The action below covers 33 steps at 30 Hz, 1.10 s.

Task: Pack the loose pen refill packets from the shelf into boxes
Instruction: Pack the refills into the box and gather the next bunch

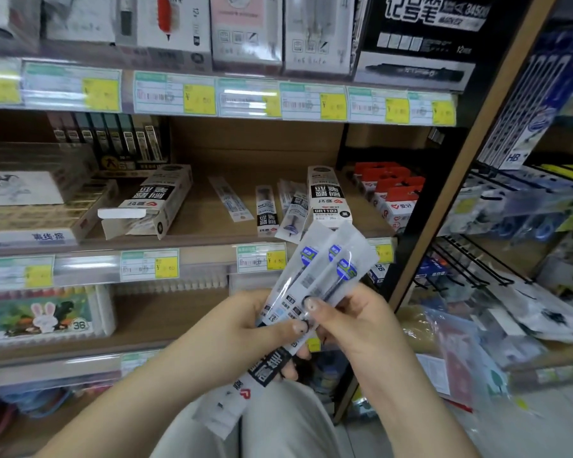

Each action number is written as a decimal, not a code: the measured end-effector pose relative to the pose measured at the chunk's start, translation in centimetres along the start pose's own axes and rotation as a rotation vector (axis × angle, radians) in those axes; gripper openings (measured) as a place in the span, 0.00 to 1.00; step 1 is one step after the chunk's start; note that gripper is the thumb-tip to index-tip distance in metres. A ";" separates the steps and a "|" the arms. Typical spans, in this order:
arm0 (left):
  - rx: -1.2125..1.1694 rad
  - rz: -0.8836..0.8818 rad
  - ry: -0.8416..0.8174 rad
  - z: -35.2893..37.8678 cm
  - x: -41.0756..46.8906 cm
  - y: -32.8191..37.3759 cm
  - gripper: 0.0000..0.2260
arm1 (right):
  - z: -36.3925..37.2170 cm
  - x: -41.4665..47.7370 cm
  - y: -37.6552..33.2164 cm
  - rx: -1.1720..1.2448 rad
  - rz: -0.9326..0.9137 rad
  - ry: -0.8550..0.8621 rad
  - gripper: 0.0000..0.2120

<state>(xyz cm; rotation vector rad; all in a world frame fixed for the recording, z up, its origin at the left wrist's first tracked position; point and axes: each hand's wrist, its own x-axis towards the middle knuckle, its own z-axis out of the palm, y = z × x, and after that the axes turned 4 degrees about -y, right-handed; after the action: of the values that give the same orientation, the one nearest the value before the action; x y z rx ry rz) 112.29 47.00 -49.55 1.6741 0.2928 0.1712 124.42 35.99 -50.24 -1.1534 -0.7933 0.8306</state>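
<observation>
Hands close together, low in my view. Left hand (242,332) grips a bundle of refill packets (315,269) from underneath, thumb laid across the front. Right hand (354,328) pinches the same bundle from the other side, thumb on the clear sleeves. The packets fan upward; one black-banded packet (265,368) hangs below the left palm. I read this as the gathering and squaring step, with nothing from this bundle boxed yet. On the shelf (212,226) beyond, more loose packets (267,209) lie flat between an open box (153,203) on its side, flap toward me, and a second box (326,196) propped upright. Next move, as I judge it, calls for aligning the fanned ends into one stack, then feeding them end-first into the open box mouth.
</observation>
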 end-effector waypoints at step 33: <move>-0.416 0.064 0.535 4.1 2.2 -2.7 0.06 | 0.2 -0.9 3.2 0.061 0.224 -0.161 0.10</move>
<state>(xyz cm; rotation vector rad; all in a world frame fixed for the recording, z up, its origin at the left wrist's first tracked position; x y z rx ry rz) 115.28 43.96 -52.89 1.2019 0.5622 0.6860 123.35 35.88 -53.39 -1.1444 -0.7731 1.1372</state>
